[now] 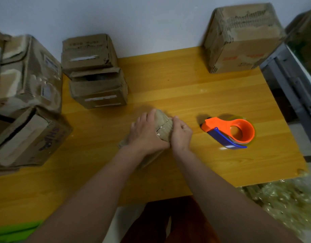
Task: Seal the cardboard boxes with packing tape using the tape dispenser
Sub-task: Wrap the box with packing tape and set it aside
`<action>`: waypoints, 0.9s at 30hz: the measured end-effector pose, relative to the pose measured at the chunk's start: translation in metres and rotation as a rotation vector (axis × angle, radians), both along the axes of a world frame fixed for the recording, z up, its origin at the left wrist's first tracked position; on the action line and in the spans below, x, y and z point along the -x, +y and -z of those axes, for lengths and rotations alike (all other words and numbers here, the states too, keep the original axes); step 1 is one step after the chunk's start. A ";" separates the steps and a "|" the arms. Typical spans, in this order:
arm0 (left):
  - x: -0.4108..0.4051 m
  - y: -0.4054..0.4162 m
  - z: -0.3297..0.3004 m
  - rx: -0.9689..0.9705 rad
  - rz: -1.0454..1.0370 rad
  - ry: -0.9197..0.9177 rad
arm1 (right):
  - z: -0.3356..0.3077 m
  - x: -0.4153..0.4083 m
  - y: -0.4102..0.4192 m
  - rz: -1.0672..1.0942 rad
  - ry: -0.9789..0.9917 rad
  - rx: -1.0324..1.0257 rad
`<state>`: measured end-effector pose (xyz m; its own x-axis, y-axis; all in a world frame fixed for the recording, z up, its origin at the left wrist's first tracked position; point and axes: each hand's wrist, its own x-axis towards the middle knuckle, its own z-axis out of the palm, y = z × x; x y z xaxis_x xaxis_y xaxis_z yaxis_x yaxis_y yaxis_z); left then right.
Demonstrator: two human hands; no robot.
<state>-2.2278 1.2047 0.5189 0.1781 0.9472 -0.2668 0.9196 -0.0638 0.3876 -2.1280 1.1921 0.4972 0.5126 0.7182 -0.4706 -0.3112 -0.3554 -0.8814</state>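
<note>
Left hand (147, 132) and right hand (181, 134) clasp a small, blurred brown box (164, 127), clear tape across it, left of the orange-blue tape dispenser (228, 131).

A packing room: worn cardboard boxes (95, 71) crowd a yellow table (186, 88).

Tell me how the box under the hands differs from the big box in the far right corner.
The small box is held by both hands, left hand and right hand; the big box stands untouched. The small box is far smaller. It lies mid-table; the big one sits by the wall. Both are worn brown cardboard.
</note>
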 end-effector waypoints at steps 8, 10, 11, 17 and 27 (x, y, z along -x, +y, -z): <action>0.025 0.020 -0.011 0.364 0.065 -0.226 | 0.007 0.000 0.002 -0.074 -0.055 0.024; 0.026 0.022 -0.010 0.365 0.075 -0.222 | 0.006 -0.005 -0.001 -0.191 -0.141 -0.022; 0.026 0.023 -0.010 0.373 0.068 -0.219 | 0.006 -0.009 -0.003 -0.262 -0.160 -0.030; 0.025 0.027 -0.012 0.487 -0.019 -0.211 | 0.002 -0.025 -0.024 -0.527 -0.361 0.060; 0.041 -0.049 -0.023 -0.053 -0.213 -0.111 | -0.017 -0.027 -0.022 -0.850 -0.817 -0.038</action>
<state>-2.2686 1.1556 0.5424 -0.0017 0.9786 -0.2058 0.8664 0.1042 0.4883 -2.1014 1.1699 0.5139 0.0019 0.9806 -0.1958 0.6748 -0.1457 -0.7234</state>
